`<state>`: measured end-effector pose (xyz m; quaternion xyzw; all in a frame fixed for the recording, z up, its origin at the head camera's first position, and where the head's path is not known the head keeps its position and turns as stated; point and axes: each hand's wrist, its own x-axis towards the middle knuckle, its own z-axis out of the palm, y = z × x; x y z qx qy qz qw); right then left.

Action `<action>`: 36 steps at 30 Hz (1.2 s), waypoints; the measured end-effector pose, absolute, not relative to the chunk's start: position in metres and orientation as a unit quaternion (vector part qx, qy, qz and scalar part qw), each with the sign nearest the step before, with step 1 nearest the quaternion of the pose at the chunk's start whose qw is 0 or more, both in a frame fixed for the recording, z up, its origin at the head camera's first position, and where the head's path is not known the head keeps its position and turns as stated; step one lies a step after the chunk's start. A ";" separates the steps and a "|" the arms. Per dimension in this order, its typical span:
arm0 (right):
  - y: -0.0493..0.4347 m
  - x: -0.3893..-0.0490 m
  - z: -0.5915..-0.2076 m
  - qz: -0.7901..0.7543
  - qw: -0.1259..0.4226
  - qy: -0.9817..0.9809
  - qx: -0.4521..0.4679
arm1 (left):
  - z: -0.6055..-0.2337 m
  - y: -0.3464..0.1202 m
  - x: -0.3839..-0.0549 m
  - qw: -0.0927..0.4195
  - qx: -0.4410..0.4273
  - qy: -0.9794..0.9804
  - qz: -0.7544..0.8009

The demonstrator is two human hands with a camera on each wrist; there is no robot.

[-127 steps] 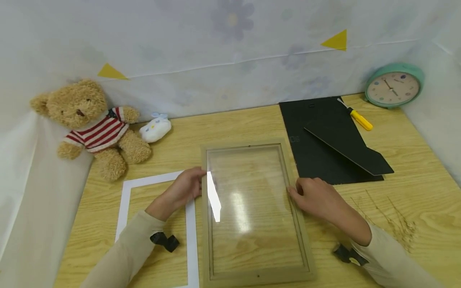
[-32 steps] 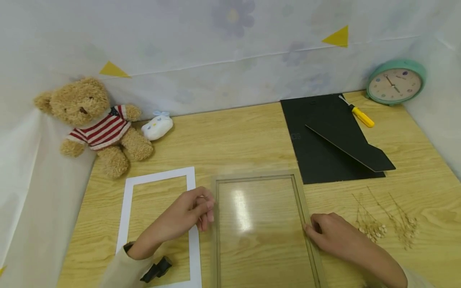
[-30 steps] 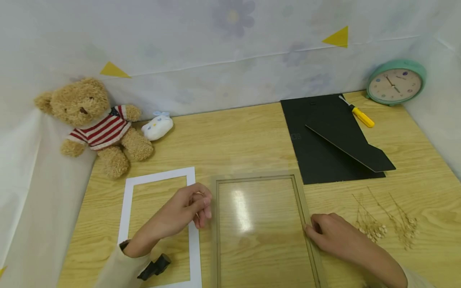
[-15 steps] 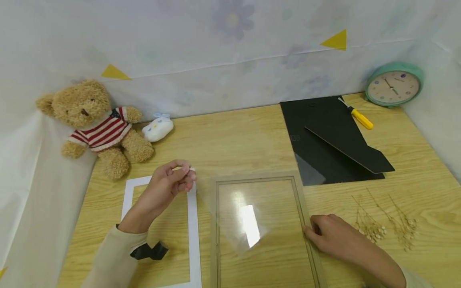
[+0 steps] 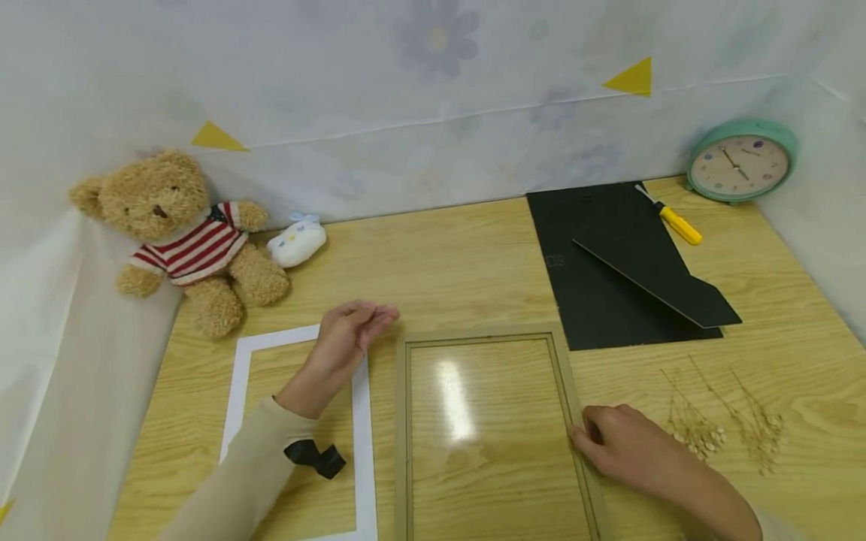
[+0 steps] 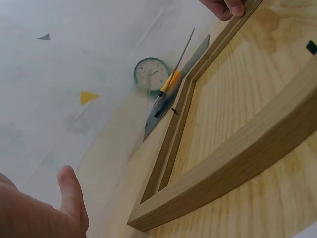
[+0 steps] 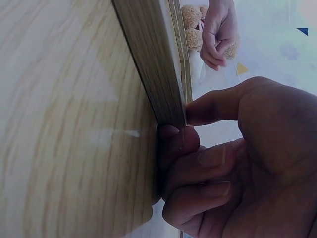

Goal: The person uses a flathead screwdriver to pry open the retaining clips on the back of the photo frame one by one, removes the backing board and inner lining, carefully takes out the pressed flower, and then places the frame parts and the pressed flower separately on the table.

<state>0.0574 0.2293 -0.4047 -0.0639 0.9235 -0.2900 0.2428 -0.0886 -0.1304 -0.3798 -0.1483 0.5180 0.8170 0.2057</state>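
Note:
An empty wooden picture frame (image 5: pixel 484 331) lies in the middle of the table. My right hand (image 5: pixel 636 451) holds its right side; in the right wrist view the thumb is on the upper edge and the curled fingers (image 7: pixel 198 158) are against the side. My left hand (image 5: pixel 348 338) is raised off the frame's far left corner, thumb and fingers together. A faint straight-edged clear sheet (image 6: pixel 116 148) shows beyond that hand in the left wrist view, and the hand seems to pinch it. Below the left forearm lies a white mat border (image 5: pixel 364 443).
A black backing board (image 5: pixel 575 300) with a raised stand leg lies at the back right, a yellow screwdriver (image 5: pixel 679 225) by its edge. Dried flower sprigs (image 5: pixel 700 432) lie right of the right hand. A teddy bear (image 5: pixel 189 233), a white plush (image 5: pixel 298 242) and a clock (image 5: pixel 740 161) stand along the wall.
The clear sheet came up out of the frame with my left hand, its glare sliding and then vanishing. Earlier the frame was drawn nearer; my right hand has since stayed on its side.

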 end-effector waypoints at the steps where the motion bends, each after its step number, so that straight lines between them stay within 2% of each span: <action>1: 0.229 0.057 -0.405 -0.289 0.242 0.924 -0.064 | -0.381 -0.127 -0.088 0.205 -0.152 0.507 0.824; 19: 0.229 0.058 -0.405 -0.278 0.243 0.928 -0.058 | -0.398 -0.102 -0.088 0.279 -0.203 0.379 0.859; 36: 0.229 0.057 -0.405 -0.274 0.224 0.933 -0.065 | -0.393 -0.111 -0.083 0.322 -0.154 0.327 0.875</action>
